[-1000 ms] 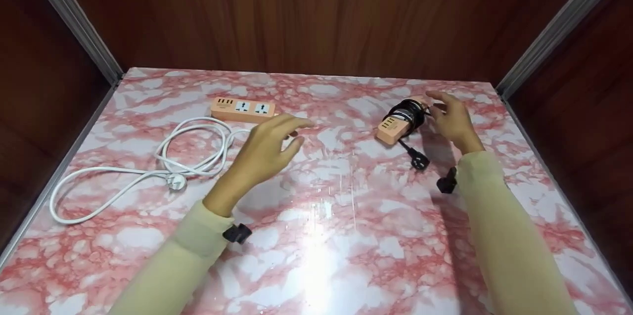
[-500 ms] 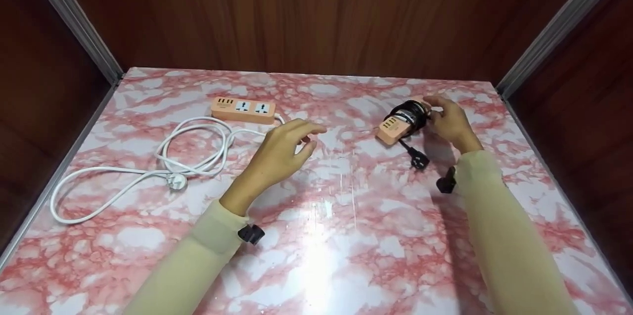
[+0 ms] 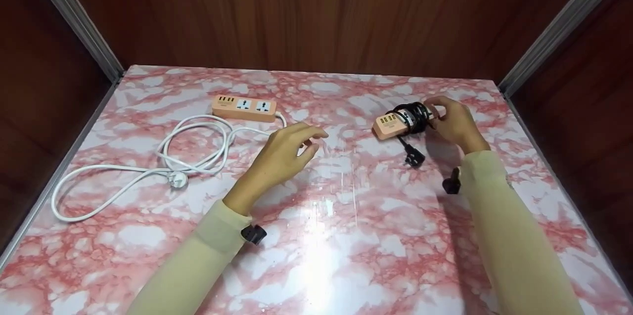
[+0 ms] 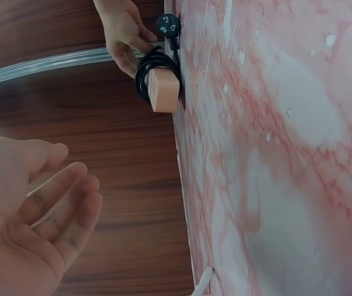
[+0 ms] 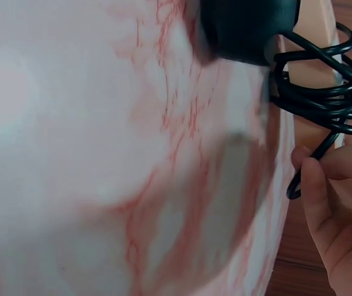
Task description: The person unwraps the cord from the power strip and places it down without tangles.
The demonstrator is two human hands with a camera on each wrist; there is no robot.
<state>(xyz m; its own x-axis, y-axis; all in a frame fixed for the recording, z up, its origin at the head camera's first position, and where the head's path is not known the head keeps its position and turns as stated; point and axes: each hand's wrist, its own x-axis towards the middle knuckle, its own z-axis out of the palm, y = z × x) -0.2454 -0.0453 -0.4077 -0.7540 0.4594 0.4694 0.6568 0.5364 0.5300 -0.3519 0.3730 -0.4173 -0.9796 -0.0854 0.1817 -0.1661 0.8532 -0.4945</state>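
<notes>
My right hand (image 3: 457,124) pinches the far end of an orange power strip (image 3: 389,126) with its thumb and fingers. A black cord (image 3: 419,118) is wound several times round the strip's middle, and its black plug (image 3: 414,157) hangs out on the near side. In the right wrist view the fingertips are at the strip's end beside a short loop of cord (image 5: 294,185); the grip itself is partly hidden. My left hand (image 3: 283,154) hovers over the table's middle, fingers loosely bent and holding nothing, as the left wrist view of that hand (image 4: 34,213) also shows.
A second orange power strip (image 3: 243,109) lies at the back left. Its white cord (image 3: 195,170) spreads in loose loops leftward, with a white plug (image 3: 178,180). Dark wooden panels (image 3: 316,18) enclose the red-and-white marbled table (image 3: 385,255) at the back and sides.
My right hand has closed on the end of the black-corded power strip and turned it slightly, its plug shifting too. My left hand has moved right, away from the white cord.
</notes>
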